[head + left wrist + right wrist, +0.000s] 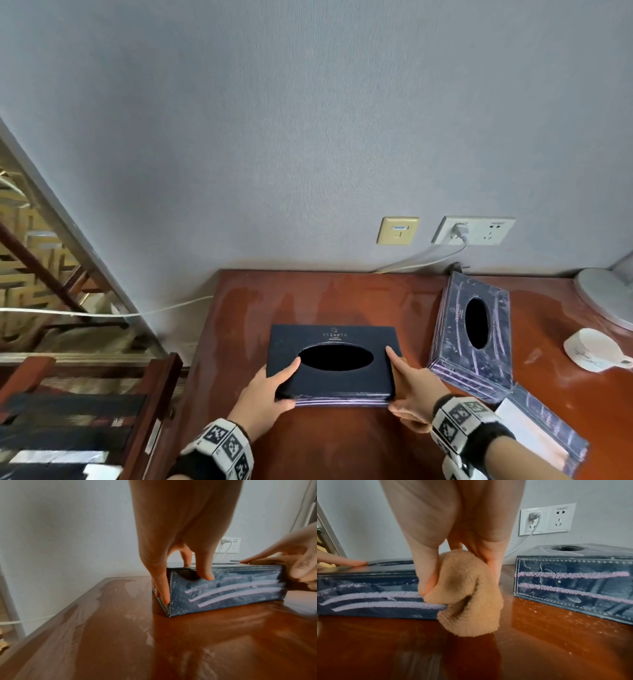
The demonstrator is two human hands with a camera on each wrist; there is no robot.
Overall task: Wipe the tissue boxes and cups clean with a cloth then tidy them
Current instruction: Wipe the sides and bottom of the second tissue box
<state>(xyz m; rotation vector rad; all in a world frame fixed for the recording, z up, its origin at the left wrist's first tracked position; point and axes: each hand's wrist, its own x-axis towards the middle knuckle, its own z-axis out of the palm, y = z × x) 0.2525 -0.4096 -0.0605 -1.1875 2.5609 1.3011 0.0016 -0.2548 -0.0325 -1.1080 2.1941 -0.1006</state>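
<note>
A dark navy tissue box (334,363) lies flat in the middle of the red-brown table (308,442). Pink streaks run along its front side (223,592). My left hand (274,383) grips its left end, thumb on top and fingers down the corner (163,588). My right hand (404,380) holds a bunched tan cloth (465,591) against the box's front right corner (368,599), with its index finger lying along the top edge. A second streaked tissue box (476,332) stands to the right. A white cup (596,349) lies on its side at the far right.
A third tissue box (541,431) lies at the near right, beside my right wrist. A round white lamp base (606,294) stands at the back right corner. A charger cable (428,260) runs from the wall socket (474,229) to the table's back edge. A wooden rack (102,411) stands left of the table.
</note>
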